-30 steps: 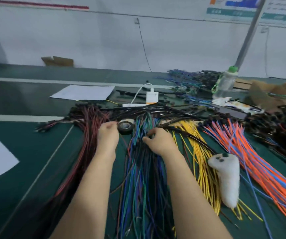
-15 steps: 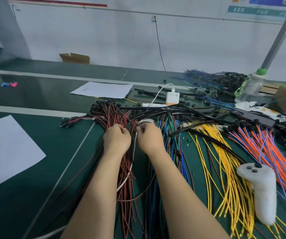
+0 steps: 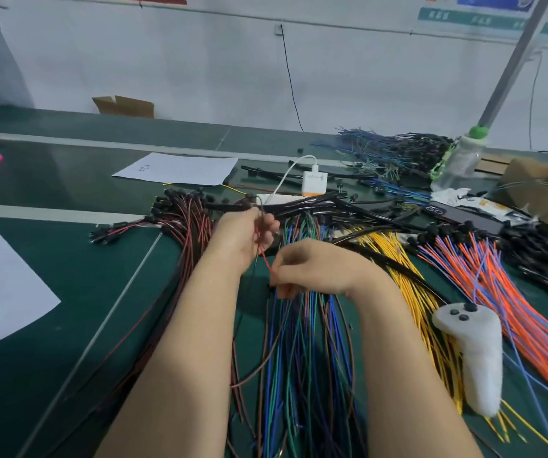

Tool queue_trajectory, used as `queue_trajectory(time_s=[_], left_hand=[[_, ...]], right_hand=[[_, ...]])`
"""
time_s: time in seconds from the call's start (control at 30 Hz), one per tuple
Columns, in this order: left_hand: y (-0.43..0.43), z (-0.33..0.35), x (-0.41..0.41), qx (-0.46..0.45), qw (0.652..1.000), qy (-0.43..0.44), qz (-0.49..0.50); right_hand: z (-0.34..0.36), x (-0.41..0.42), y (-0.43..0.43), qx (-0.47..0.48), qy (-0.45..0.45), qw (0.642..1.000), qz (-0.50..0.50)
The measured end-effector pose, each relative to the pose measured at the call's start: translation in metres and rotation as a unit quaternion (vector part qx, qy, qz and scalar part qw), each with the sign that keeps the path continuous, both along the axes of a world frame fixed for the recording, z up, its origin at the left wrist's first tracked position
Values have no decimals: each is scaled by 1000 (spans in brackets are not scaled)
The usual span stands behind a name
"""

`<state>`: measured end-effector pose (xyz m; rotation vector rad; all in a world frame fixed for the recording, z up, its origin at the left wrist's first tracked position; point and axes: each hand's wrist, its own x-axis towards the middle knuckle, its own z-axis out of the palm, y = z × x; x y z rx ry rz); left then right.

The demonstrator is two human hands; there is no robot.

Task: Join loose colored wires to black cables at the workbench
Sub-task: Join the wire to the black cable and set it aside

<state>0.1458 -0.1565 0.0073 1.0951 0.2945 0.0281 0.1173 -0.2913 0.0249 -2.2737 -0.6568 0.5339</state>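
Note:
My left hand (image 3: 244,236) is raised over the bench, its fingers curled round a thin red and dark wire pair (image 3: 262,251) near its top end. Just below and to the right, my right hand (image 3: 302,269) pinches the red strand of that same pair. Under both hands lies a bundle of blue, green and dark wires (image 3: 302,358). A red-and-black wire bundle (image 3: 190,223) with black plugs fans out to the left. Black cables (image 3: 305,206) run across behind my hands.
Yellow wires (image 3: 398,259) and orange-blue wires (image 3: 484,276) spread at the right, with a white fuzzy controller (image 3: 474,352) on them. A white charger (image 3: 314,183), paper sheets (image 3: 176,168), a plastic bottle (image 3: 457,160) and a phone (image 3: 457,216) sit further back.
Both hands have lifted off the bundles. The left hand now holds a red and dark wire pair up, and the right hand has moved below it and pinched the red strand.

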Motion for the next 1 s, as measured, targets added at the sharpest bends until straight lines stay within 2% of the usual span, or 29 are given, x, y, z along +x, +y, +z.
queue_trajectory(time_s=[0.07, 0.13, 0.2, 0.23, 0.3, 0.43, 0.5, 0.53, 0.6, 0.67, 0.77, 0.8, 0.87, 0.93, 1.0], left_hand=[[-10, 5, -2, 135, 989, -48, -37], [-20, 12, -6, 241, 960, -114, -84], [-30, 24, -11, 290, 937, -159, -114], [-35, 30, -13, 291, 931, -174, -133], [-44, 42, -20, 224, 941, -189, -169], [-57, 65, -36, -13, 969, -166, -184], [-60, 82, -46, -175, 951, -159, -197], [-61, 93, -52, -256, 932, -156, -206], [-59, 116, -63, -359, 893, -157, -222], [-56, 134, -75, -392, 867, -173, -254], [-54, 133, -76, -426, 839, -166, -295], [-56, 125, -72, -430, 841, -155, -289], [-61, 100, -62, -391, 875, -137, -253], [-64, 70, -50, -326, 912, -117, -218], [-64, 39, -39, -291, 934, -87, -186]], right_hand=[[-7, 6, -10, 60, -18, 996, -58], [-14, 9, -17, 191, -20, 971, -145], [-17, 7, -17, 349, 72, 925, -133], [-19, 6, -17, 427, 138, 887, -110], [-19, 4, -23, 525, 207, 823, -68], [-14, 8, -49, 559, 199, 804, -32], [-15, 14, -60, 581, 203, 784, -76], [-18, 18, -64, 593, 196, 769, -139], [-26, 25, -70, 561, 150, 760, -293], [-37, 27, -72, 436, 83, 806, -391], [-51, 27, -65, 232, 3, 892, -387], [-53, 27, -61, 172, -10, 913, -368], [-58, 27, -52, 78, -33, 936, -343], [-64, 28, -42, 26, -61, 937, -342], [-72, 27, -35, -20, -98, 932, -349]])
